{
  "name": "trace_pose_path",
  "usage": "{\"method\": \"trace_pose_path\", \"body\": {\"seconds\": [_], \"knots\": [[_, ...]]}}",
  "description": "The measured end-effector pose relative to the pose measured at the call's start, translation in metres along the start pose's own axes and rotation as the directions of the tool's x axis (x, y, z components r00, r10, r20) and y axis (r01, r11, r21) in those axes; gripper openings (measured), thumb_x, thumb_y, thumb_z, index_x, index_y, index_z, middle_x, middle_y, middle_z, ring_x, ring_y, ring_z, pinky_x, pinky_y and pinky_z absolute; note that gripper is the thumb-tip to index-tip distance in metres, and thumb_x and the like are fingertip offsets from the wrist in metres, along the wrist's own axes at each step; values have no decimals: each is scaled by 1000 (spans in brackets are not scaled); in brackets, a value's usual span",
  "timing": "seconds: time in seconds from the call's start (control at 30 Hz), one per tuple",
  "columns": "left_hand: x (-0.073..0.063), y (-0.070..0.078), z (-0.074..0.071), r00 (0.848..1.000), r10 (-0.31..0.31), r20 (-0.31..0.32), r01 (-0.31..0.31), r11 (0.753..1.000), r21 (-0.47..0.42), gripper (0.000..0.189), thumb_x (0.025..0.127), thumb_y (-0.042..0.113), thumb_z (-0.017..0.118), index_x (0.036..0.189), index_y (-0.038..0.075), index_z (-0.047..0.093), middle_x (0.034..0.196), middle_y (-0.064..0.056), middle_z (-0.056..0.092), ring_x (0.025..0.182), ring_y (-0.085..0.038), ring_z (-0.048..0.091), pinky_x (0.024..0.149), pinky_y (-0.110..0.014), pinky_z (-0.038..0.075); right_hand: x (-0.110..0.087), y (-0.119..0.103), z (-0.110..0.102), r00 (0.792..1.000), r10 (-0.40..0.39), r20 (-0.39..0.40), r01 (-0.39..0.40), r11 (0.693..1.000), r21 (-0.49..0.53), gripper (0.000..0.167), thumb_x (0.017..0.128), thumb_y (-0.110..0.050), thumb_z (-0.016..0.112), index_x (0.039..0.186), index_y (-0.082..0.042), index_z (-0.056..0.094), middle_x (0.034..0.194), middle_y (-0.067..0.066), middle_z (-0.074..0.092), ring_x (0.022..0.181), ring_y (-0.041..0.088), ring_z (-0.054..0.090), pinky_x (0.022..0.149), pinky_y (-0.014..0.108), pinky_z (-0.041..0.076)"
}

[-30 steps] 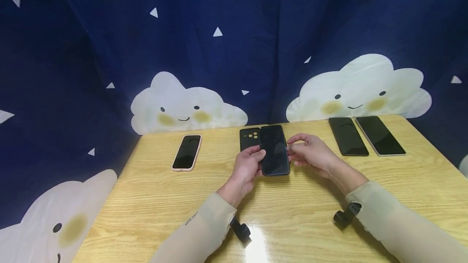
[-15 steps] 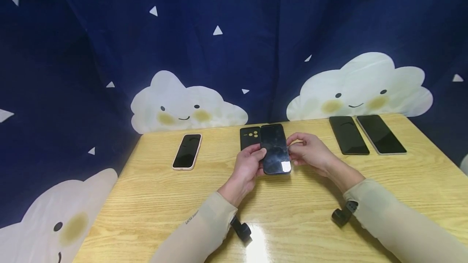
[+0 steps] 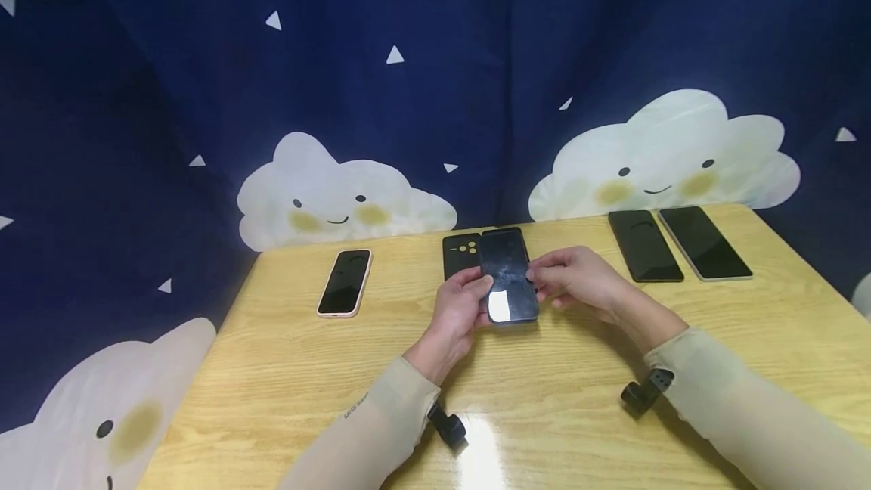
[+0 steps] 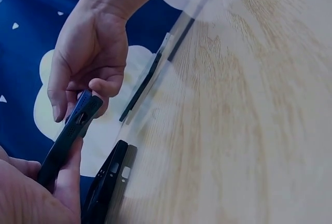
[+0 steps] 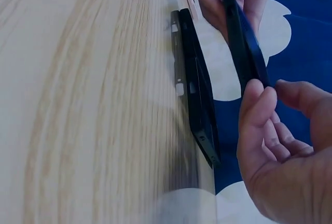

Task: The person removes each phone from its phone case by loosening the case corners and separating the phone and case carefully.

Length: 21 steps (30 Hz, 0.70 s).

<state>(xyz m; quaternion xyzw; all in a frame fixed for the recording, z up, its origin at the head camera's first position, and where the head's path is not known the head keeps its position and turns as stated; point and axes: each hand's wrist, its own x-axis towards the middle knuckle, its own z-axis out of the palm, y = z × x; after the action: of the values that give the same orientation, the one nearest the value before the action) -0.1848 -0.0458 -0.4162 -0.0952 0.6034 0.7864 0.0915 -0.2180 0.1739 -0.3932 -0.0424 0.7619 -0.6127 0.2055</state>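
Observation:
In the head view my left hand (image 3: 457, 307) grips a dark smartphone (image 3: 509, 263) by its left side, thumb on the screen's edge. My right hand (image 3: 581, 278) pinches the phone's right edge between thumb and fingers. From the right wrist, the blue-edged phone stands slightly apart from a black phone case (image 5: 234, 37) along part of its length. The left wrist view shows a charging-port opening at the near end of the case (image 4: 65, 138). Behind the left hand lies another black phone case (image 3: 457, 254) with camera holes, partly hidden.
A phone in a pink case (image 3: 345, 283) lies on the wooden table (image 3: 286, 399) at the left. Two more dark phones lie at the right: a black phone (image 3: 646, 246) and a larger silver-edged phone (image 3: 705, 243). A blue cloud-print curtain (image 3: 340, 82) hangs behind.
The right thumb has moved from beside the phone onto its right edge. The phone's tilt has shifted slightly, bringing a bright reflection across the lower screen. The left hand keeps its grip.

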Motion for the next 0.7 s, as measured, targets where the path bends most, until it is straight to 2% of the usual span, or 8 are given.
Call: {"method": "trace_pose_path", "body": {"seconds": [0.17, 0.43, 0.7], "knots": [[0, 0, -2, 1000, 6, 12, -6, 1000, 7, 32, 102, 12, 65, 132, 3, 62, 103, -10, 75, 66, -11, 69, 52, -23, 55, -2, -2, 5, 1000, -12, -8, 12, 1000, 6, 46, 96, -14, 72, 132, 11, 57, 88, 7, 74, 75, 17, 69, 59, 26, 57], [-1, 1, -3, 999, 8, 32, -8, 1000, -25, 31, 102, 13, 65, 132, 5, 62, 109, -12, 77, 73, -14, 74, 55, -25, 57, -5, -5, 9, 1000, -13, -23, 13, 1000, 16, 47, 95, -16, 74, 131, 7, 55, 87, 3, 71, 72, 13, 67, 61, 28, 59], [-1, 1, -1, 1000, 2, 21, -2, 1000, -17, 34, 101, 13, 66, 134, 3, 61, 103, -9, 77, 69, -13, 72, 53, -24, 56, -8, -6, 10, 1000, -23, -16, 24, 1000, 17, 47, 97, -14, 71, 134, 9, 53, 88, 3, 70, 74, 14, 67, 65, 30, 61]]}}
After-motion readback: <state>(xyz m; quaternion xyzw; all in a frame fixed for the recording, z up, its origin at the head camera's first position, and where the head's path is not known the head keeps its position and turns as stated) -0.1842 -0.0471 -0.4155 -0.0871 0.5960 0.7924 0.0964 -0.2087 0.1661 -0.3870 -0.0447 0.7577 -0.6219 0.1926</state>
